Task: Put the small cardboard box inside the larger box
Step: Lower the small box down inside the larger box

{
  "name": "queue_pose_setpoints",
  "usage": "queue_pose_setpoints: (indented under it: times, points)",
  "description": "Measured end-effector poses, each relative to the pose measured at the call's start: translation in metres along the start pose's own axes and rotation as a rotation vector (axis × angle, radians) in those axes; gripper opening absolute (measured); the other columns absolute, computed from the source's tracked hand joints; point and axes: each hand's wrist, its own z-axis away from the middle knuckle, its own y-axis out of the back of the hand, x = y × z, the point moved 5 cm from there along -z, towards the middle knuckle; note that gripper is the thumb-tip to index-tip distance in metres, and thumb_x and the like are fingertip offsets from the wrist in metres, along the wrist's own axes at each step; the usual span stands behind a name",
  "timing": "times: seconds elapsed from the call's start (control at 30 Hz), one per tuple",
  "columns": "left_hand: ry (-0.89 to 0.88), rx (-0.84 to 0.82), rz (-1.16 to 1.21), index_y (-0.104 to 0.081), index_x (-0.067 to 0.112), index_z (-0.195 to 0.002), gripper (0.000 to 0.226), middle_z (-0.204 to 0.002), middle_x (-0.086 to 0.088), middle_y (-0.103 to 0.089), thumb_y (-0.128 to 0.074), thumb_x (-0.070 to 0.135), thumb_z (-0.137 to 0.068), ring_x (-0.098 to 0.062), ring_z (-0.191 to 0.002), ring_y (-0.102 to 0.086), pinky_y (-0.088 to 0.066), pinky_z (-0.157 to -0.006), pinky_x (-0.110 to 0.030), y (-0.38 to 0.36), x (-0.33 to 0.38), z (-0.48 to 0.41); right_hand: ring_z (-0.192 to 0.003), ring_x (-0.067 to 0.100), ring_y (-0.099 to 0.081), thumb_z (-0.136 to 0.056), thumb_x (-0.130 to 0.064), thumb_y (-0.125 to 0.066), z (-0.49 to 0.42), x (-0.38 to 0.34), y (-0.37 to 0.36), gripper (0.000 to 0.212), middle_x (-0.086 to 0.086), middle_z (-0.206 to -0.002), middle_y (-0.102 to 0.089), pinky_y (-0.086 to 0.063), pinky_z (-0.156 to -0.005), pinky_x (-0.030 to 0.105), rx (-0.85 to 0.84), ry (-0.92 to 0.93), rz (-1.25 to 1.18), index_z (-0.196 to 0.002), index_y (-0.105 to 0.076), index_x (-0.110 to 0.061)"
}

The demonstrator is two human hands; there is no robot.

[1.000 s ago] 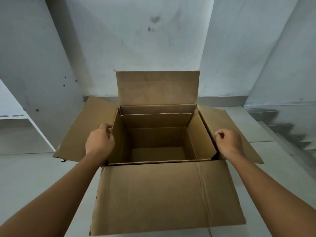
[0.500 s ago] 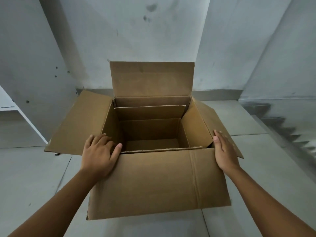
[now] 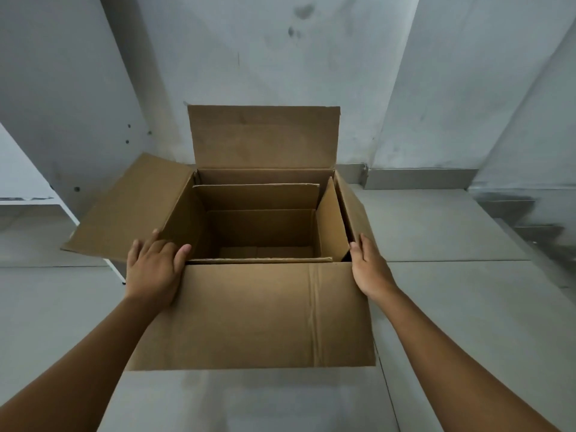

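Where grey floor tiles (image 3: 436,232) meet stained wall (image 3: 280,57), the larger box (image 3: 249,316) sits.

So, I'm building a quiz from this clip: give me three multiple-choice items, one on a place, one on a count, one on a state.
1. Where is the small box?
A. Inside the larger box
B. On the floor beside it
C. Held in the air

2. How many flaps of the larger box show?
A. Two
B. Four
C. Six

3. How is the right hand?
A. Closed in a fist
B. Open, flat against the box's side
C. Out of view

Answers: A, its walls sit within the larger box's walls; B, back, left, right and near flaps are visible; B, fingers straight along the right side, as the left hand lies flat too.
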Motion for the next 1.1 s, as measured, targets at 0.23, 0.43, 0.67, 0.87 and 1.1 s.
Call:
queue_pose_setpoints:
  times: [0.23,0.43,0.67,0.87,1.1]
  points:
    - [-0.01,0.046,0.075,-0.066,0.007,-0.108,0.057,-0.126,-0.015,-0.06,-0.021,0.039,-0.092,-0.026,-0.141,-0.026,-0.01,-0.114,-0.043,-0.003,-0.013,-0.016,-0.124,0.032,-0.047,-0.099,-0.024,-0.025,-0.02,-0.024,-0.008,0.044,0.017,-0.137,-0.048,-0.039,-0.102,0.039,-0.001,0.002,0.039,-0.141,-0.029,-0.01]
    - [0.003,0.054,0.106,-0.067,0.008,-0.104,0.06,-0.124,-0.016,-0.06,-0.02,0.042,-0.09,-0.026,-0.14,-0.026,-0.011,-0.113,-0.042,-0.006,-0.026,-0.04,-0.117,0.029,-0.054,-0.099,-0.023,-0.027,-0.034,-0.037,-0.021,0.043,0.015,-0.13,-0.056,-0.043,-0.097,0.034,0.061,0.01,-0.021,-0.14,-0.034,-0.012]
    - [0.007,0.064,0.111,-0.067,0.01,-0.104,0.06,-0.123,-0.015,-0.061,-0.019,0.043,-0.089,-0.027,-0.139,-0.028,-0.013,-0.112,-0.044,-0.017,-0.051,-0.089,-0.078,0.012,-0.06,-0.092,-0.051,-0.019,-0.06,-0.055,-0.047,0.054,0.015,-0.093,-0.066,-0.046,-0.066,0.029,0.067,-0.013,-0.13,-0.113,-0.057,-0.018]
    - [-0.006,0.039,0.112,-0.067,0.011,-0.105,0.06,-0.125,-0.015,-0.06,-0.019,0.044,-0.09,-0.027,-0.139,-0.029,-0.016,-0.111,-0.047,-0.023,-0.08,-0.141,-0.12,0.027,-0.052,-0.093,-0.05,-0.023,-0.095,-0.084,-0.079,0.058,0.01,-0.132,-0.054,-0.041,-0.087,0.026,0.008,0.036,-0.041,-0.14,-0.031,-0.018]
    - [0.002,0.059,0.118,-0.066,0.01,-0.106,0.06,-0.126,-0.013,-0.06,-0.017,0.042,-0.09,-0.025,-0.138,-0.03,-0.021,-0.109,-0.045,-0.029,-0.082,-0.169,-0.121,0.03,-0.05,-0.097,-0.037,-0.025,-0.133,-0.098,-0.091,0.047,0.014,-0.131,-0.055,-0.039,-0.097,0.037,0.127,-0.001,-0.059,-0.137,-0.04,-0.015]
